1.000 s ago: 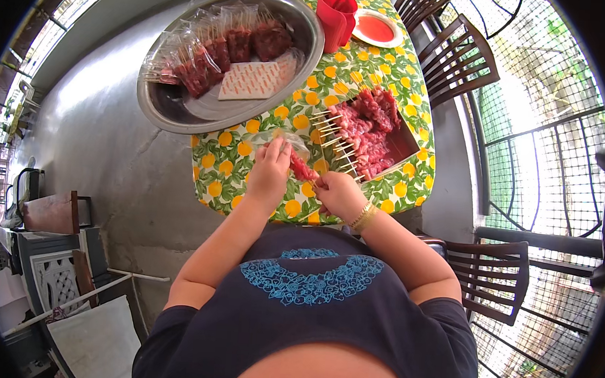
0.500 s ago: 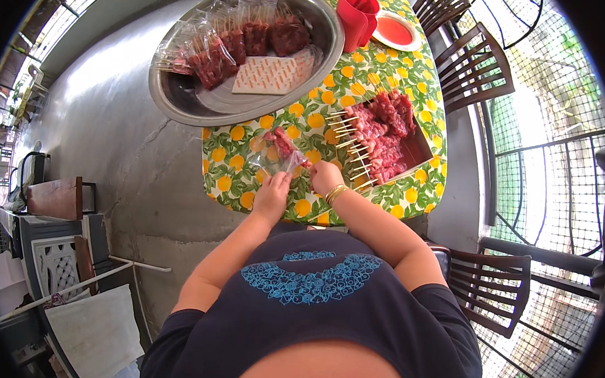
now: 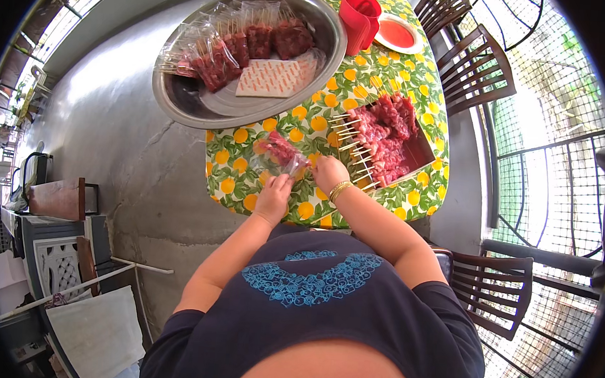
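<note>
Hands check: our left hand (image 3: 274, 198) and right hand (image 3: 329, 173) both pinch the clear bag of meat skewers (image 3: 278, 153), which lies just ahead of them on the tablecloth (image 3: 299, 123).

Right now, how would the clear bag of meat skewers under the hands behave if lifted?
The clear bag looks thin and crinkled, so it would probably sag. Raw meat fills one end, so it likely droops there. Both the left hand and right hand are on it, suggesting it needs support.
</note>
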Motion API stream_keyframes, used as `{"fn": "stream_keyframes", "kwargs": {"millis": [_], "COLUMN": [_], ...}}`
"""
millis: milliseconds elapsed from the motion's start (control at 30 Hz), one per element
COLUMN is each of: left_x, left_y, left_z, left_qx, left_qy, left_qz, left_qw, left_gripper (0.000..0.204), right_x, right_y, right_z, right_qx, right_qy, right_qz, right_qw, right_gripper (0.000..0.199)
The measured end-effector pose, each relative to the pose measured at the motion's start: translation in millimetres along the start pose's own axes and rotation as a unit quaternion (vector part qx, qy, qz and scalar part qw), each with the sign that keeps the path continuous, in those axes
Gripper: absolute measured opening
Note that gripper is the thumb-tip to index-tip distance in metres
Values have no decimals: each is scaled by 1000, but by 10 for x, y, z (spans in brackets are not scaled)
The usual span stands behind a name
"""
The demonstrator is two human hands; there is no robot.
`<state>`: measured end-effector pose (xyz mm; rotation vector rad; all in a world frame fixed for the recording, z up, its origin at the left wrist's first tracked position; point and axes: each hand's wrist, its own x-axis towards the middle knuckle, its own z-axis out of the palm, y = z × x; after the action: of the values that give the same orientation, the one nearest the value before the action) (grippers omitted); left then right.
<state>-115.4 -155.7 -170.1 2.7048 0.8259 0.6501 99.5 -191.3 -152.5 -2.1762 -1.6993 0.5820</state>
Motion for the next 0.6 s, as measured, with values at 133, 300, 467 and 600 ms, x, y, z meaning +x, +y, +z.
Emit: {"fn": "stream_keyframes", "kwargs": {"millis": [133, 300, 467, 600], "left_x": [4, 33, 82, 125], "left_y": [1, 13, -29, -39], "left_z": [8, -35, -82, -136], "left_qx": [-17, 2, 9, 37], "left_qy": [17, -21, 19, 60], "left_qz": [-2, -51, -1, 6], "left_qw": [1000, 998, 1000, 997], "left_gripper": [34, 32, 33, 35], "right_x": [-24, -59, -158, -148], "right_y": [53, 24, -318, -99], "right_z": [108, 18, -374, -972], "right_qx": [38, 70, 19, 49], "right_qy": [42, 76, -28, 143], "right_qz": [16, 25, 50, 81], "right_qw": [998, 994, 998, 985], "right_gripper": [18, 16, 20, 20]}}
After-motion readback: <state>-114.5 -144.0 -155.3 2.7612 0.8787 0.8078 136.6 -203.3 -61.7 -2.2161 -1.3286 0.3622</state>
